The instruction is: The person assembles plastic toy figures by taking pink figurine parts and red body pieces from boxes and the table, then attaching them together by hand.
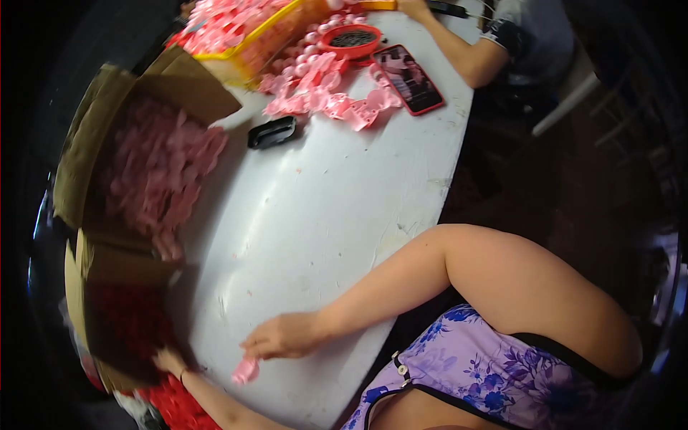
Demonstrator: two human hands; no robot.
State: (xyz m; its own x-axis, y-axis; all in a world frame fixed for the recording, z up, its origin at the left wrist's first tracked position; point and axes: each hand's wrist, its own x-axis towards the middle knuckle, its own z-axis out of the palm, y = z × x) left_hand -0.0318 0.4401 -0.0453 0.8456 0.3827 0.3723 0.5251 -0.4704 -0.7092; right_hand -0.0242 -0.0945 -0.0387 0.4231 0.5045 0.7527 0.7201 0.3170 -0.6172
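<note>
Pale pink, a small piece (pixel 246 370) was pinched in the right hand (pixel 283 335) over the worktop (pixel 322 215), toward its left edge. Along that edge, the left hand (pixel 169 361) was held at a cardboard box (pixel 129 263) of red pieces (pixel 132 308); whether it was closed could not be told.

table middle: wide passing room over white tabletop (pixel 322 208), flecks only
far end: pink plastic pieces (pixel 351 107), red bowl (pixel 351 53), phone (pixel 410 80) and yellow basket (pixel 247 54) crowd it
black tray (pixel 272 134): just beside pink pieces, room on its near side
left edge: upper carton (pixel 82 154) and lower carton (pixel 127 376), walls and flaps block
lower carton mouth: left hand (pixel 169 360) takes up part
near side: right hand (pixel 287 335), pinching pink piece (pixel 245 370), plus right forearm (pixel 387 287) bar crossing
</note>
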